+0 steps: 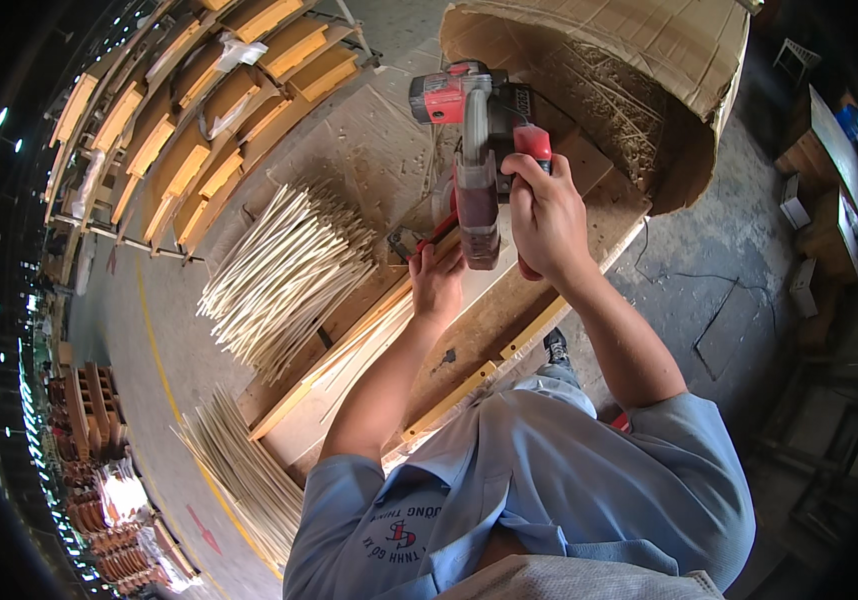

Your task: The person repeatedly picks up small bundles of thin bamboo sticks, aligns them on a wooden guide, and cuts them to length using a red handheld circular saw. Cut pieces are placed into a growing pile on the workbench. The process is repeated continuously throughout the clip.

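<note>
My right hand (552, 220) is wrapped round the red and black handle of a miter saw (481, 200), whose guard faces me. Just left of the guard, my left hand (437, 284) has its fingers curled over the ends of a few thin wooden sticks (379, 335). They lie along a yellowish wooden fence (329, 352) on the saw bench, stretching toward the near left. The fingertips of my left hand are partly hidden, and so is the blade inside its guard.
A large pile of pale sticks (289, 275) lies left of the fence, with another bundle (244, 470) nearer me. A big cardboard box (689, 60) holding offcuts stands behind the saw. A rack with wooden parts (199, 150) is at far left. Cables (714, 320) trail over the floor at right.
</note>
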Tool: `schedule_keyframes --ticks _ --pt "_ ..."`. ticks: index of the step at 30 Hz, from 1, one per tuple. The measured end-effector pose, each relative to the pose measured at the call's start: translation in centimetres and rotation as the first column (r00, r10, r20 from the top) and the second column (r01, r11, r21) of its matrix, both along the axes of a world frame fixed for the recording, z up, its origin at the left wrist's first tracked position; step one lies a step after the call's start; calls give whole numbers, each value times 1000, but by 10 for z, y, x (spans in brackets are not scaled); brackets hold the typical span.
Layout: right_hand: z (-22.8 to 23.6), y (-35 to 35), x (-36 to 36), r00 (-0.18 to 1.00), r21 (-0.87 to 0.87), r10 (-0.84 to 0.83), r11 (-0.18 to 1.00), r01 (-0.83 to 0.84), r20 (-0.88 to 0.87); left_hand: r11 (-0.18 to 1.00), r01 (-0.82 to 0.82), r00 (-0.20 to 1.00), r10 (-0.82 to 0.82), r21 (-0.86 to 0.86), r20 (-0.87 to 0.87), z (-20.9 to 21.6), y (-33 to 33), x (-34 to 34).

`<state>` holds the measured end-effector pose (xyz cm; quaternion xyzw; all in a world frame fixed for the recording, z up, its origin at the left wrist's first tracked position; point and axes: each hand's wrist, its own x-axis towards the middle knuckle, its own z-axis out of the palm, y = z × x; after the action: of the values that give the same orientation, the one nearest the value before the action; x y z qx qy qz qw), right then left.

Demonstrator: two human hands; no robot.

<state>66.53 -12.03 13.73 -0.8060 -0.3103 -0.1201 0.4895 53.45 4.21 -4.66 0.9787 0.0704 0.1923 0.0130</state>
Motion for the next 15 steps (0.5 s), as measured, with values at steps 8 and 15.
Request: schedule_keyframes --ticks 8,15 --pt "-1 -3 -4 1000 1 -1 1000 1 9 999 -37 996 40 38 -78 2 -1 1" --pt "-10 -5 -7 999 15 19 1000 -19 37 997 -30 994 37 71 -101 -1 1 0"
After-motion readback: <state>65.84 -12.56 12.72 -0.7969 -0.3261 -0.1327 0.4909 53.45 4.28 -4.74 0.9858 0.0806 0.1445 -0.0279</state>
